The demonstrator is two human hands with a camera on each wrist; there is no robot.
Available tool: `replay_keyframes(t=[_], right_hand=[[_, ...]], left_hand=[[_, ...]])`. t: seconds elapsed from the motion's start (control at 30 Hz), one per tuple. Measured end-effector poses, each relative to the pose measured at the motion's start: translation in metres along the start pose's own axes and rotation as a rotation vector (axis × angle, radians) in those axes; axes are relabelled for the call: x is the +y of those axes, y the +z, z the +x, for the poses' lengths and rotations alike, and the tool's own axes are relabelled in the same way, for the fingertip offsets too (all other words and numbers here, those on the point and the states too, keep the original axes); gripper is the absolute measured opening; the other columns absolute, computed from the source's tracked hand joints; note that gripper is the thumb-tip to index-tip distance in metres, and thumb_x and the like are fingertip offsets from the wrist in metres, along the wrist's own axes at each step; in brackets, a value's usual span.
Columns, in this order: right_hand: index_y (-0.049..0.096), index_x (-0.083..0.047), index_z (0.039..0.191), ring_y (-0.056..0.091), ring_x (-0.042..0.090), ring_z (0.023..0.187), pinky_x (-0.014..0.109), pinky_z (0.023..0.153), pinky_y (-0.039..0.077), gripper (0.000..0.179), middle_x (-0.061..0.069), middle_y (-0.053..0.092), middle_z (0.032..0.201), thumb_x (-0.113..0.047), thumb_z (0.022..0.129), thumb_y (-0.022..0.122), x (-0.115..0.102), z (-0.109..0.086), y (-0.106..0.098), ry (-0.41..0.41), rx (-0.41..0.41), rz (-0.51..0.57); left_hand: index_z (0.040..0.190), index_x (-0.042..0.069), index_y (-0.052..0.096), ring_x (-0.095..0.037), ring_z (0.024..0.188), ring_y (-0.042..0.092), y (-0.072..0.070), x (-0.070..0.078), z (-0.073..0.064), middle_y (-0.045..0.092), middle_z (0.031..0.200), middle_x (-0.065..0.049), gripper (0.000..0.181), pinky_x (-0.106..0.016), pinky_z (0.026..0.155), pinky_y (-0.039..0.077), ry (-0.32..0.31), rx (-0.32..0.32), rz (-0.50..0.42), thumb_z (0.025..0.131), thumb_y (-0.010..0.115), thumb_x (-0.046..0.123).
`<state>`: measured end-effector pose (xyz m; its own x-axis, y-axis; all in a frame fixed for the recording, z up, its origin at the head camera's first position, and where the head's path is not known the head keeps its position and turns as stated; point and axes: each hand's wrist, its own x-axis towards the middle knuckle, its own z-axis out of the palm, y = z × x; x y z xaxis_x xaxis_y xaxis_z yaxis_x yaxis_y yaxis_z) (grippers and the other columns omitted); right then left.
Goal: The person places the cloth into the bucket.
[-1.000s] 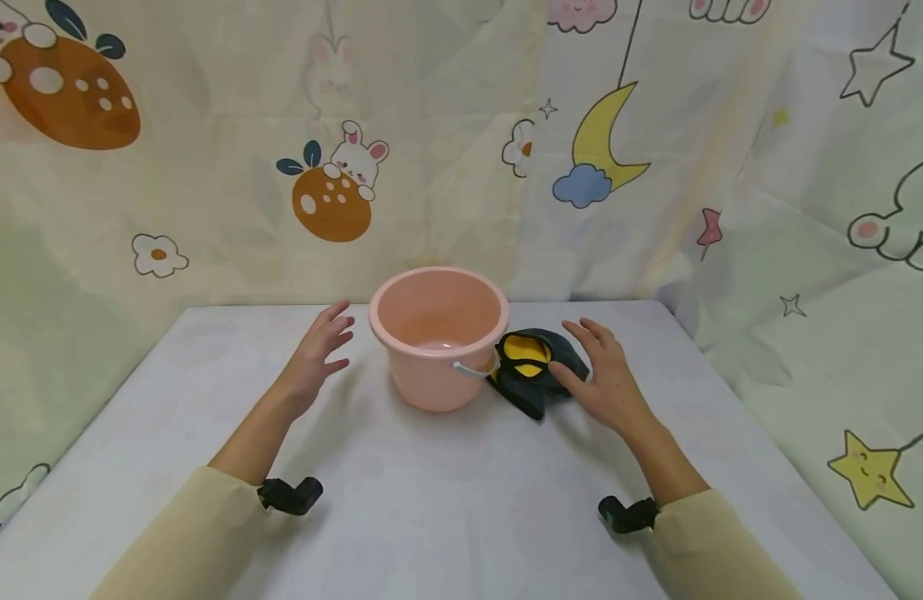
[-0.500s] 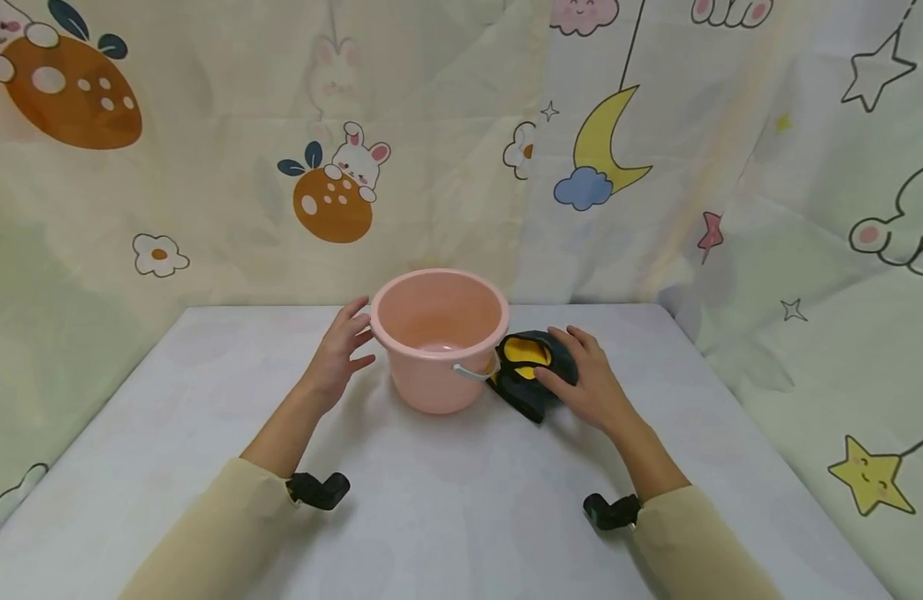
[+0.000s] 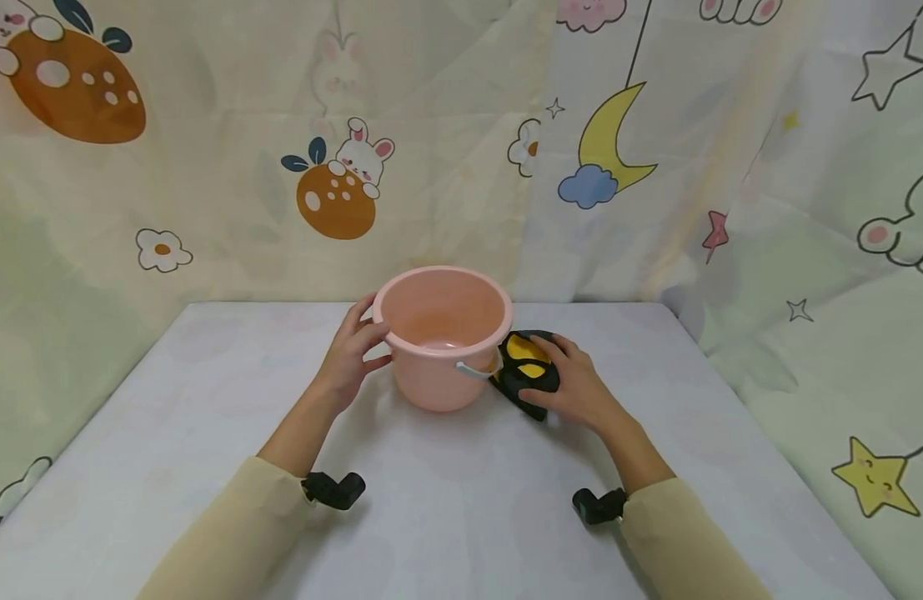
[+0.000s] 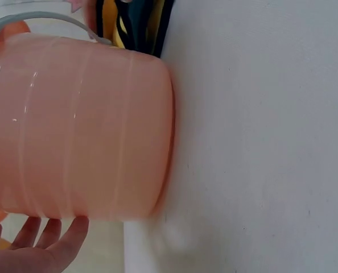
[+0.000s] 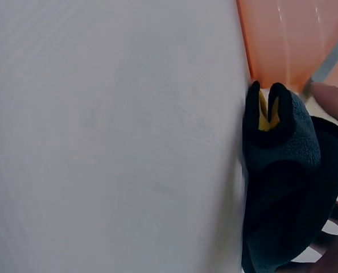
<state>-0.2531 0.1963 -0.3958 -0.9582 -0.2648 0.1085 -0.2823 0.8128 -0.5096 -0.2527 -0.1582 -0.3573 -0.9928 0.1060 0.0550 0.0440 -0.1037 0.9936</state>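
Note:
A pink bucket (image 3: 440, 375) stands upright on the white table, its pale handle (image 3: 476, 369) hanging at the front right. My left hand (image 3: 348, 354) is at the bucket's left side, fingers (image 4: 72, 239) spread and touching its wall near the rim. To the right of the bucket lies a dark blue-grey cloth item (image 3: 532, 387) with black trim and yellow lining; its exact kind is unclear. Over it is my right hand (image 3: 577, 383), thumb and fingers spread around it. In the right wrist view the thumb (image 5: 334, 105) stands apart from the cloth (image 5: 288, 182), and the other fingers are partly hidden behind it.
The white table (image 3: 461, 517) reaches back to a patterned curtain (image 3: 228, 150) with cartoon prints, which also hangs along both sides. A small black camera mount (image 3: 335, 490) sits on the left wrist, and another mount (image 3: 599, 506) on the right.
My left hand has moved right, up to the bucket's side. My right hand has moved left and lower over the cloth item. The bucket and cloth stay in place.

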Motion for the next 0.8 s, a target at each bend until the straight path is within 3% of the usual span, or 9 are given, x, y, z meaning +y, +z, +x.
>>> replay_keyframes(t=[0.33,0.63,0.8], right_hand=[[0.042,-0.017,0.159,0.026,0.054,0.15,0.074,0.111,0.035,0.091,0.025,0.03,0.165,-0.039,0.082,0.086,-0.0048,0.0057,0.0073,-0.01,-0.075,-0.185],[0.063,-0.012,0.142,0.047,0.05,0.138,0.064,0.112,0.042,0.062,0.023,0.053,0.151,-0.017,0.084,0.086,-0.0038,0.0065,0.0056,-0.096,-0.009,-0.265],[0.07,-0.013,0.133,0.057,0.045,0.126,0.059,0.108,0.047,0.05,0.018,0.064,0.139,-0.01,0.084,0.084,0.0009,0.0034,0.0046,-0.098,0.055,-0.287]], left_hand=[[0.165,0.026,0.025,-0.035,0.145,0.042,0.0031,-0.0013,0.0006,0.038,0.159,-0.018,0.069,-0.059,0.116,0.039,-0.019,0.026,-0.031,0.1,0.047,0.022],[0.165,0.028,0.025,-0.036,0.147,0.04,0.003,0.0024,0.0003,0.039,0.156,-0.019,0.069,-0.058,0.117,0.039,-0.024,0.032,-0.036,0.099,0.047,0.022],[0.165,0.027,0.024,-0.035,0.145,0.041,0.0054,0.0011,-0.0001,0.038,0.157,-0.019,0.07,-0.058,0.117,0.038,-0.038,0.032,-0.043,0.099,0.047,0.021]])
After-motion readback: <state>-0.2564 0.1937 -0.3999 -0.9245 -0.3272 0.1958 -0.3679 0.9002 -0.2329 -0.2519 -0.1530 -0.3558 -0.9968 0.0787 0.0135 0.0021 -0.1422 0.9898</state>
